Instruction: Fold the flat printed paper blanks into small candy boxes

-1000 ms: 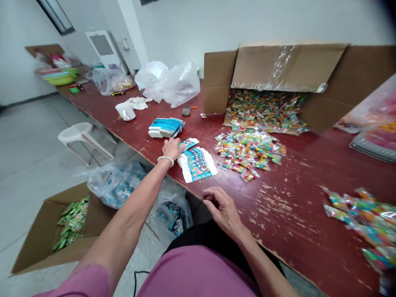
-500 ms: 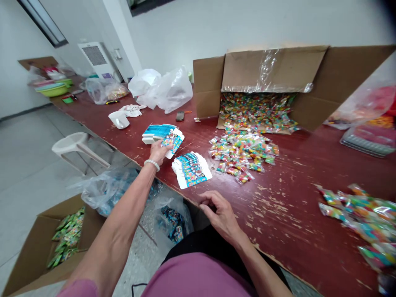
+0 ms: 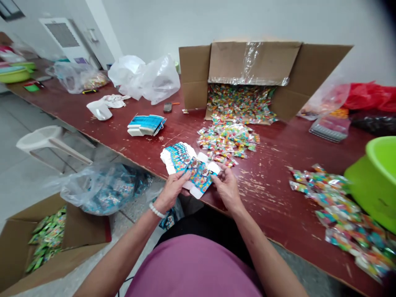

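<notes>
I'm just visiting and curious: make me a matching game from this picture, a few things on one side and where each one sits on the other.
Things:
1. Flat blue printed carton blank
2. Large brown cardboard box
3. Bright green plastic basin
4. White plastic stool

Places:
A. On the floor beside the dark red table
B. At the table's right edge
C. Between the left hand and right hand
D. On its side at the table's back, colourful candy packets spilling out

Pairs: 1-C, 2-D, 3-B, 4-A
</notes>
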`<state>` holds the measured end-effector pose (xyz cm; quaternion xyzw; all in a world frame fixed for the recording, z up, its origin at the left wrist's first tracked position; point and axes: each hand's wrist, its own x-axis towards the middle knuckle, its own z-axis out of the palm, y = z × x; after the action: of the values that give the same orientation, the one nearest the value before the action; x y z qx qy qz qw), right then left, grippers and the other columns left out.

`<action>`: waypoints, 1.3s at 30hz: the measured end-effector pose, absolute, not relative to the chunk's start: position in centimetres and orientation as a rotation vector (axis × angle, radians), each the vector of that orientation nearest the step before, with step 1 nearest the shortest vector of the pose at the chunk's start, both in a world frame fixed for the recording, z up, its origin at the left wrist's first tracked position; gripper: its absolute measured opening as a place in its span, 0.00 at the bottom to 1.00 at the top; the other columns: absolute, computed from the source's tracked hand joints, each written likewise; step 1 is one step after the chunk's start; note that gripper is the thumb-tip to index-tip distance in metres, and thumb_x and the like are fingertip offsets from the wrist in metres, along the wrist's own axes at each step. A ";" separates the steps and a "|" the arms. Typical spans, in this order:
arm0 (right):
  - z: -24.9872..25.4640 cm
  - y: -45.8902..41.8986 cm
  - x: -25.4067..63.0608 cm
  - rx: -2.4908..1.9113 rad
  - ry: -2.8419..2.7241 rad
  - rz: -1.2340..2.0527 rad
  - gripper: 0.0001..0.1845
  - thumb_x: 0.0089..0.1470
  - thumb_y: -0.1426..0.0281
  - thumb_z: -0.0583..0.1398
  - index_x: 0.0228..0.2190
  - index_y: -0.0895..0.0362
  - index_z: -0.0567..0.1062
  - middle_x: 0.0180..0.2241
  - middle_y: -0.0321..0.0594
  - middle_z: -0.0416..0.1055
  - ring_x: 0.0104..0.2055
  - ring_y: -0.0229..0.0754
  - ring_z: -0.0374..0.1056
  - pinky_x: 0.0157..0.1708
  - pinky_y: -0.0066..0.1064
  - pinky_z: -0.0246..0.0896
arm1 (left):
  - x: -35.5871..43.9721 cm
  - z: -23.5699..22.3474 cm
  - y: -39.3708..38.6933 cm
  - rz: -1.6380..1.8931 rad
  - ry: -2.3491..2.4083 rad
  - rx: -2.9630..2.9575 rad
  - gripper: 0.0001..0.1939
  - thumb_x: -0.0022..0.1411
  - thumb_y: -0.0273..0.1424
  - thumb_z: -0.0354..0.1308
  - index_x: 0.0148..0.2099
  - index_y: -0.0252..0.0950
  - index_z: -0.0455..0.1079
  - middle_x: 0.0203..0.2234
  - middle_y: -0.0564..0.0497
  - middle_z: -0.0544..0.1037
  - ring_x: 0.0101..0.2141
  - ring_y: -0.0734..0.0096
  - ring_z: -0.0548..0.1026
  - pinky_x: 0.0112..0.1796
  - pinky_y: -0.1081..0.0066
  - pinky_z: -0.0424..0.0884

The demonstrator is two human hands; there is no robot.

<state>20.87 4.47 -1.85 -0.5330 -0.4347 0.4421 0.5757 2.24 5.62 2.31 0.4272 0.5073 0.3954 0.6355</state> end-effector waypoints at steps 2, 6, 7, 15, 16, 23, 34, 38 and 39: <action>-2.1 4.2 21.7 -1.374 -1.153 0.861 0.27 0.55 0.65 0.62 0.55 0.56 0.68 0.45 0.46 0.75 0.45 0.49 0.71 0.47 0.45 0.69 | 1.9 2.6 5.6 1.002 1.184 0.982 0.19 0.54 0.46 0.70 0.38 0.35 0.79 0.28 0.50 0.82 0.28 0.72 0.77 0.25 0.77 0.71; -0.1 3.4 22.0 -1.474 -1.400 0.335 0.24 0.55 0.66 0.63 0.53 0.56 0.71 0.57 0.56 0.64 0.61 0.61 0.59 0.59 0.59 0.55 | 1.0 3.8 5.3 1.089 1.192 0.963 0.20 0.53 0.45 0.71 0.38 0.33 0.80 0.31 0.48 0.83 0.29 0.72 0.77 0.30 0.76 0.72; 0.7 3.3 21.8 -1.460 -1.418 0.295 0.22 0.56 0.65 0.63 0.52 0.55 0.72 0.57 0.55 0.64 0.62 0.61 0.58 0.60 0.60 0.54 | 0.9 4.1 5.0 1.063 1.197 0.960 0.21 0.52 0.46 0.71 0.37 0.32 0.80 0.29 0.48 0.82 0.27 0.72 0.76 0.28 0.75 0.71; 3.9 2.1 19.4 -0.987 -1.029 1.339 0.23 0.52 0.58 0.67 0.47 0.54 0.73 0.37 0.41 0.77 0.36 0.44 0.72 0.36 0.35 0.70 | 1.2 5.3 1.2 0.541 0.896 0.934 0.21 0.53 0.42 0.71 0.42 0.30 0.80 0.33 0.45 0.82 0.31 0.70 0.78 0.33 0.74 0.72; 4.0 1.8 19.2 -0.935 -1.030 1.417 0.20 0.52 0.59 0.68 0.45 0.53 0.74 0.36 0.39 0.77 0.35 0.43 0.72 0.35 0.33 0.69 | 1.2 5.3 0.9 0.467 0.810 0.876 0.23 0.51 0.40 0.73 0.45 0.31 0.79 0.36 0.44 0.83 0.33 0.67 0.79 0.36 0.72 0.73; 5.1 0.1 18.7 -0.868 -1.113 1.524 0.21 0.58 0.60 0.65 0.51 0.50 0.72 0.37 0.35 0.74 0.35 0.38 0.70 0.34 0.29 0.68 | 2.3 4.9 -0.6 0.488 0.639 0.792 0.23 0.45 0.43 0.74 0.37 0.30 0.77 0.26 0.45 0.80 0.26 0.65 0.80 0.29 0.72 0.75; 4.8 -1.0 18.7 -1.093 -1.574 0.745 0.20 0.56 0.68 0.64 0.51 0.48 0.71 0.53 0.45 0.65 0.53 0.51 0.66 0.50 0.43 0.68 | 1.8 5.2 0.1 0.565 0.850 1.073 0.13 0.54 0.37 0.66 0.37 0.32 0.75 0.28 0.48 0.80 0.29 0.66 0.78 0.34 0.69 0.74; 5.6 -0.5 20.0 -1.065 -1.936 0.496 0.12 0.56 0.71 0.66 0.43 0.54 0.74 0.45 0.45 0.69 0.50 0.50 0.66 0.51 0.43 0.63 | 1.8 6.6 0.3 0.388 1.043 1.275 0.05 0.52 0.30 0.61 0.32 0.34 0.75 0.25 0.51 0.79 0.29 0.67 0.76 0.31 0.72 0.70; 5.8 -0.3 20.2 -1.079 -1.988 0.521 0.11 0.55 0.71 0.66 0.41 0.54 0.74 0.43 0.43 0.70 0.47 0.49 0.67 0.48 0.41 0.64 | 1.8 6.9 0.3 0.356 1.078 1.316 0.05 0.52 0.30 0.59 0.31 0.34 0.75 0.24 0.52 0.79 0.29 0.68 0.76 0.29 0.73 0.68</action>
<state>20.20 -0.34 5.85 -0.4265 -0.7853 0.2059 0.3988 1.84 0.34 6.87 0.5781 0.4736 0.1566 0.6458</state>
